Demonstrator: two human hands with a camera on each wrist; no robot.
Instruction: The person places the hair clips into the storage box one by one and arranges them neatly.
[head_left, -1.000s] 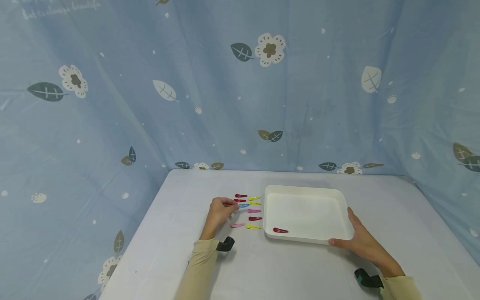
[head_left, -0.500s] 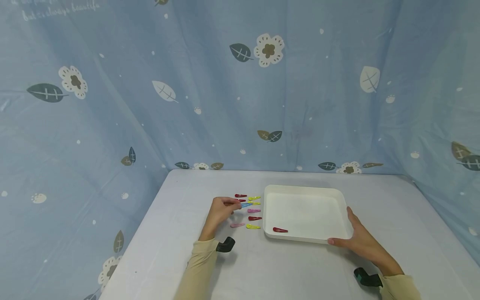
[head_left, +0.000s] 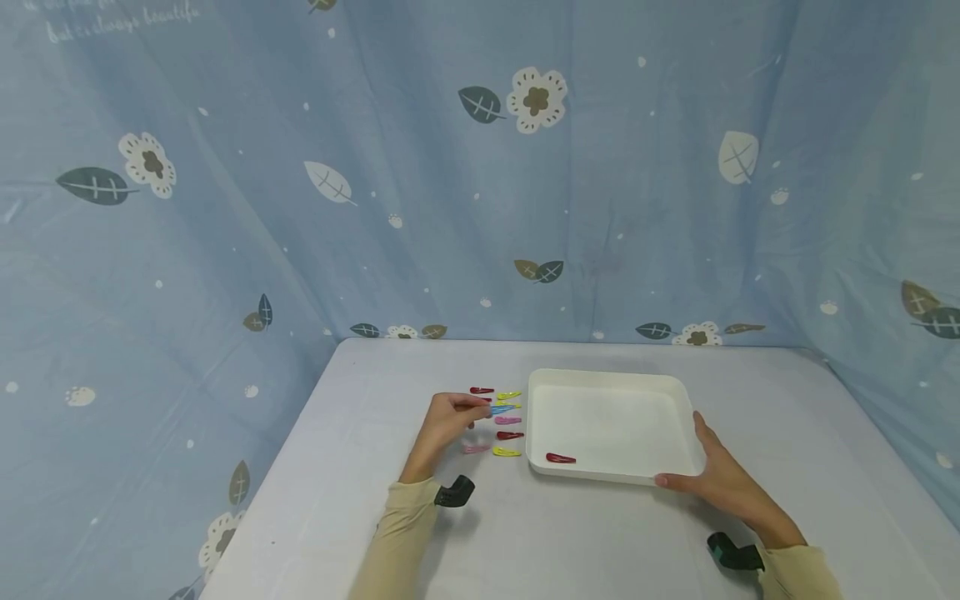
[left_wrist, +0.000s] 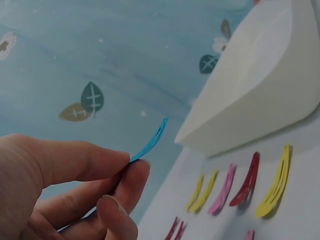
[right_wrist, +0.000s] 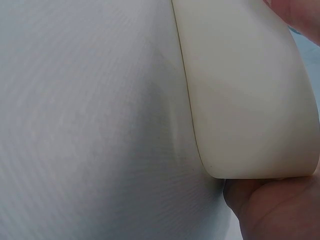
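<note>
Left hand: thumb and forefinger brought together, pinching the blue hair clip by one end; the other fingers are bent beneath.
Blue clip: raised above the surface, its free end pointing toward the tray's left edge; the left hand is just over the loose clips.
Right hand: spread wide around the tray's near right corner, thumb against the near edge, fingers against the right edge.
White tray: flat on the surface, nearer its far edge than its near one.
Red clip in tray: lying by the near left corner.
Column beside tray's left edge: from far to near, two yellow clips, a pink clip, a red one and a yellow one.
Column farther left: two red clips, one partly hidden by the hand, and nearer a pale pink clip.
</note>
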